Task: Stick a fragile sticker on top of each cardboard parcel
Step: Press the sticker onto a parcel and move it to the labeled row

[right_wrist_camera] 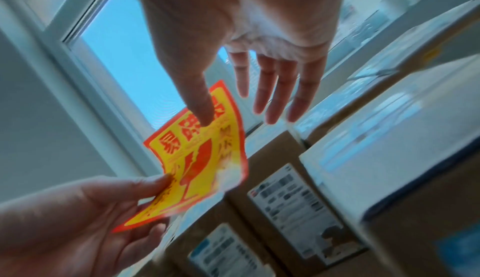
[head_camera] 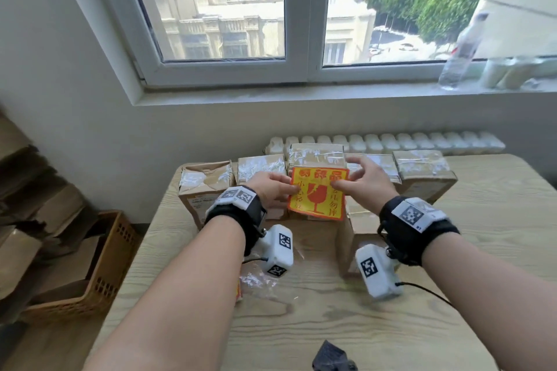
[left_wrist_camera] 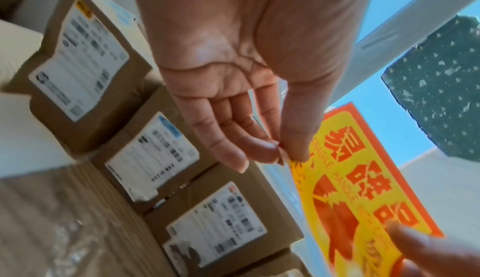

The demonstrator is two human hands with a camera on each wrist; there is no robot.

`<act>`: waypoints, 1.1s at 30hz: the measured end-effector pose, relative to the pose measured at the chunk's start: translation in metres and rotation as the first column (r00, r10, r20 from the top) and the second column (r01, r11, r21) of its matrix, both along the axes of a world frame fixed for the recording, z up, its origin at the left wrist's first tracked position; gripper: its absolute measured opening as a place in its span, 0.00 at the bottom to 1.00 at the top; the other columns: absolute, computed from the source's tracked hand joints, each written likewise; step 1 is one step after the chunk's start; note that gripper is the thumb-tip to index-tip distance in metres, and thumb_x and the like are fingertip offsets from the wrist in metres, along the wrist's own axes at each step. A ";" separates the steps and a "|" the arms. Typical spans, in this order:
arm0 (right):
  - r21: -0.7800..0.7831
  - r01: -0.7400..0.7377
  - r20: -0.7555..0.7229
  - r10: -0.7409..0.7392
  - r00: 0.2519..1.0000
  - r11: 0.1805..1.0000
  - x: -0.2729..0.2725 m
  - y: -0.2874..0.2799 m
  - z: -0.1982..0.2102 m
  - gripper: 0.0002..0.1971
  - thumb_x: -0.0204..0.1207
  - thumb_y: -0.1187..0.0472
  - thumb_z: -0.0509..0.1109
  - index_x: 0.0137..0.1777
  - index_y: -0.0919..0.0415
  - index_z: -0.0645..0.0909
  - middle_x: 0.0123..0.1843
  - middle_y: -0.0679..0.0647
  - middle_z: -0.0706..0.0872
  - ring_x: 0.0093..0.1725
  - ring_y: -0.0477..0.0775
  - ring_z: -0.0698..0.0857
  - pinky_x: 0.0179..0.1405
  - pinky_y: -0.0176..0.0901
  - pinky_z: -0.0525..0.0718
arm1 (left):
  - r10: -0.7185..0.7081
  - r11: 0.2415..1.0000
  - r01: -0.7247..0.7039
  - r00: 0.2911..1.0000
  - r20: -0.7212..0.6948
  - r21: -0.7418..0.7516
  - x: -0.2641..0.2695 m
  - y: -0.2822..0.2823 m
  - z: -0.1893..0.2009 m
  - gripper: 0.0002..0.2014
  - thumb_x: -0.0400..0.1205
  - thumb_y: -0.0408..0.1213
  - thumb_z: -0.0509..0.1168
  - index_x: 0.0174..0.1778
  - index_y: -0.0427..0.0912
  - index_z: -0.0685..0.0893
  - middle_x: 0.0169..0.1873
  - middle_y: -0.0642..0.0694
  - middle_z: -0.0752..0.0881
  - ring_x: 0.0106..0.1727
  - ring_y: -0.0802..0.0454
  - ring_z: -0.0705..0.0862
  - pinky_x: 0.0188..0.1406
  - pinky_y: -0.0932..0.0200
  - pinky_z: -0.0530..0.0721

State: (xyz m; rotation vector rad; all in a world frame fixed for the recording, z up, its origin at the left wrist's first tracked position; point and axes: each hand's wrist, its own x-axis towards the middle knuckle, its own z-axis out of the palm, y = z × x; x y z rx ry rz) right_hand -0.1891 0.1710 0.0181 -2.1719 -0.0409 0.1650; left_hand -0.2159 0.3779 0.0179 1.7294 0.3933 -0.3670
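Observation:
A yellow and red fragile sticker [head_camera: 316,193] hangs in the air in front of the middle parcel [head_camera: 316,156] of a row of several taped cardboard parcels [head_camera: 205,187] at the back of the table. My left hand [head_camera: 294,190] pinches the sticker's left edge between thumb and fingers [left_wrist_camera: 288,154]. My right hand [head_camera: 343,178] has its thumb [right_wrist_camera: 203,115] on the sticker's [right_wrist_camera: 202,162] right part, and its four fingers are straight and spread, clear of the paper. In both wrist views the parcels [left_wrist_camera: 78,59] show white shipping labels on their front faces.
A lower cardboard box [head_camera: 349,238] stands on the wooden table [head_camera: 301,325] under my right wrist. Crumpled clear plastic [head_camera: 256,280] lies under my left wrist and a black object [head_camera: 331,358] at the front edge. A basket of flattened cardboard [head_camera: 99,274] sits on the floor at left.

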 end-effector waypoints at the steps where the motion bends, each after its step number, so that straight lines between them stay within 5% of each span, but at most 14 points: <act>1: 0.048 0.015 -0.077 -0.011 0.997 0.999 0.002 -0.012 0.001 0.28 0.70 0.58 0.79 0.69 0.55 0.73 0.47 0.54 0.86 0.47 0.54 0.88 0.45 0.49 0.87 | 0.024 0.998 -0.024 1.000 0.004 -0.049 0.002 -0.008 0.001 0.04 0.78 0.25 0.70 0.43 0.37 0.83 0.41 0.41 0.89 0.35 0.53 0.89 0.29 0.65 0.88; 5: 0.222 0.115 -0.274 -0.051 0.960 0.968 0.003 -0.050 -0.006 0.18 0.74 0.73 0.73 0.61 0.66 0.75 0.50 0.64 0.88 0.37 0.57 0.88 0.33 0.47 0.88 | 0.008 0.989 -0.012 1.000 -0.028 -0.149 0.008 -0.047 -0.002 0.05 0.77 0.23 0.71 0.46 0.35 0.85 0.42 0.39 0.90 0.34 0.52 0.91 0.32 0.62 0.89; 8: 0.209 0.234 -0.238 -0.183 0.954 0.949 0.003 -0.072 -0.016 0.14 0.72 0.73 0.75 0.48 0.61 0.73 0.51 0.66 0.86 0.42 0.61 0.89 0.36 0.51 0.88 | 0.012 0.985 -0.019 0.999 -0.046 -0.169 0.008 -0.075 -0.007 0.08 0.77 0.23 0.71 0.51 0.33 0.84 0.43 0.39 0.90 0.35 0.51 0.91 0.36 0.61 0.90; 12: 0.127 0.212 -0.181 -0.188 0.965 0.969 0.001 -0.097 -0.023 0.15 0.72 0.72 0.75 0.41 0.60 0.71 0.39 0.60 0.85 0.33 0.56 0.88 0.29 0.47 0.86 | 0.063 0.991 -0.067 0.997 -0.041 -0.117 0.010 -0.109 -0.013 0.17 0.74 0.20 0.72 0.58 0.29 0.81 0.46 0.35 0.89 0.40 0.48 0.90 0.36 0.61 0.90; 15: 0.058 0.177 -0.150 -0.167 0.975 0.982 0.001 -0.110 -0.027 0.14 0.71 0.71 0.76 0.35 0.60 0.72 0.37 0.59 0.86 0.35 0.58 0.90 0.38 0.55 0.91 | 0.089 0.996 -0.090 0.995 -0.038 -0.029 0.013 -0.125 -0.016 0.23 0.72 0.18 0.74 0.60 0.32 0.74 0.45 0.36 0.86 0.40 0.46 0.88 0.36 0.58 0.89; 21: 0.002 0.047 -0.161 -0.046 0.986 0.999 -0.002 -0.123 -0.033 0.10 0.67 0.71 0.80 0.39 0.55 0.85 0.42 0.58 0.88 0.39 0.57 0.90 0.39 0.51 0.91 | 0.046 0.992 -0.046 0.999 0.005 0.117 0.016 -0.131 -0.031 0.12 0.72 0.20 0.74 0.33 0.39 0.81 0.42 0.36 0.89 0.45 0.43 0.90 0.49 0.50 0.90; 25: -0.045 0.030 -0.147 -0.036 0.988 0.999 -0.002 -0.118 -0.036 0.12 0.66 0.70 0.81 0.39 0.51 0.86 0.42 0.53 0.87 0.40 0.51 0.89 0.36 0.44 0.90 | 0.045 0.989 -0.050 0.998 0.037 0.139 0.013 -0.132 -0.037 0.09 0.72 0.19 0.73 0.38 0.38 0.88 0.43 0.38 0.90 0.42 0.48 0.90 0.39 0.60 0.90; 33: -0.123 -0.031 -0.144 0.014 0.990 0.992 0.001 -0.115 -0.036 0.13 0.64 0.65 0.83 0.43 0.50 0.86 0.42 0.48 0.84 0.41 0.45 0.83 0.28 0.31 0.77 | 0.027 0.987 -0.028 1.000 0.009 0.159 0.010 -0.127 -0.041 0.12 0.66 0.24 0.80 0.41 0.39 0.88 0.45 0.41 0.89 0.47 0.49 0.90 0.44 0.58 0.90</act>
